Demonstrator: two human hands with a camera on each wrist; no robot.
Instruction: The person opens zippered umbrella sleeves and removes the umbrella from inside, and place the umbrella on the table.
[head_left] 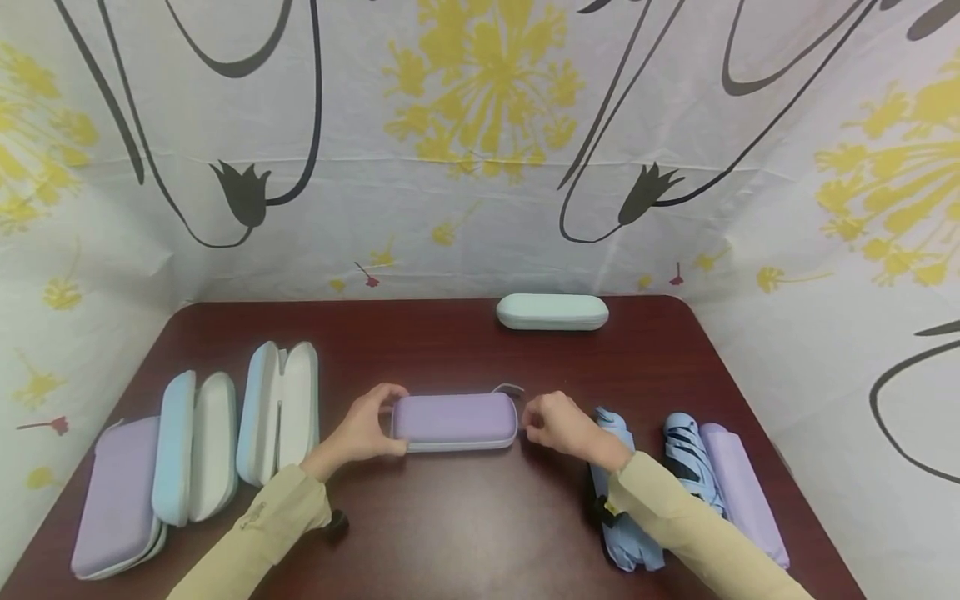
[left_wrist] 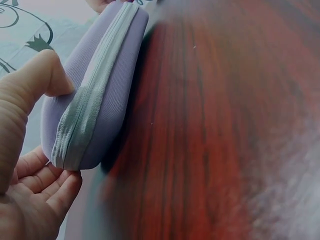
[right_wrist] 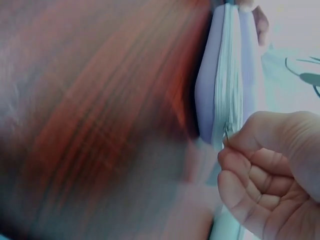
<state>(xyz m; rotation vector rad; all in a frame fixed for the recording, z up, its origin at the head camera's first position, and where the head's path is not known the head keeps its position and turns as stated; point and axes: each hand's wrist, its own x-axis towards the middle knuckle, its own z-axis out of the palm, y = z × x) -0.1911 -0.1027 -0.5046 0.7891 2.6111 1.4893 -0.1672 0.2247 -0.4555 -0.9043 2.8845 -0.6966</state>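
Observation:
A purple zip case (head_left: pixel 453 421) lies lengthwise at the middle of the table, its pale zipper (left_wrist: pixel 92 95) running along the side. My left hand (head_left: pixel 369 427) grips the left end, thumb on the near side and fingers round the far side. At the right end, my right hand (head_left: pixel 562 427) pinches the small metal zipper pull (right_wrist: pixel 226 134) between thumb and index finger. Along the visible side the zipper looks closed. A thin grey strap loop (head_left: pixel 510 388) sticks out behind the case's right end.
To the left lie another purple case (head_left: pixel 120 492) and two open blue-and-white cases (head_left: pixel 174 450) (head_left: pixel 258 417). A mint case (head_left: pixel 552 312) sits at the back edge. Folded blue umbrellas (head_left: pixel 633 533) (head_left: pixel 686 446) and a lilac roll (head_left: pixel 742 492) lie around my right forearm.

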